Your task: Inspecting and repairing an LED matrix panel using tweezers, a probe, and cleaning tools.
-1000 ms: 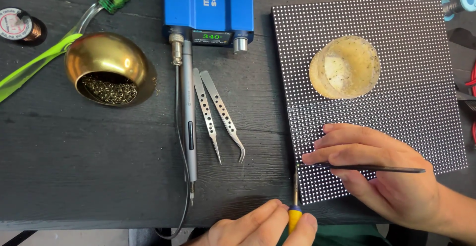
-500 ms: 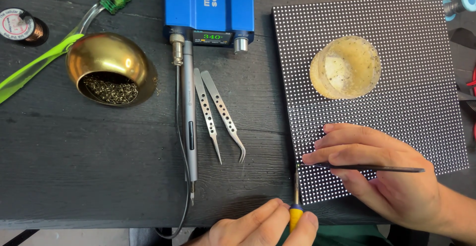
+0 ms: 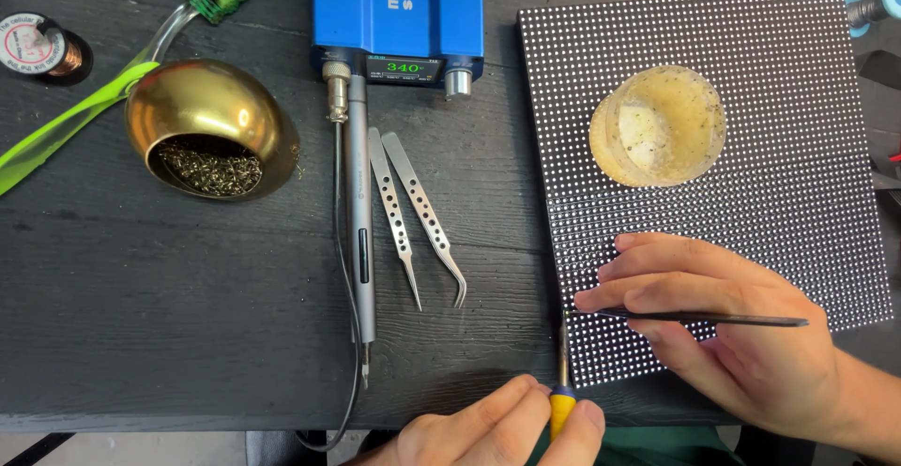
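Both hands grip tools, iron (image 3: 562,372) left, black tweezers (image 3: 713,318) right, on the dotted LED panel (image 3: 798,100).

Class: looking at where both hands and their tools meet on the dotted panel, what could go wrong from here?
1. The left hand holds a yellow-handled iron whose tip sits at the dotted panel edge, close to the right hand fingertips: possible burn.
2. The black tweezers could slip and scratch neighbouring dots.
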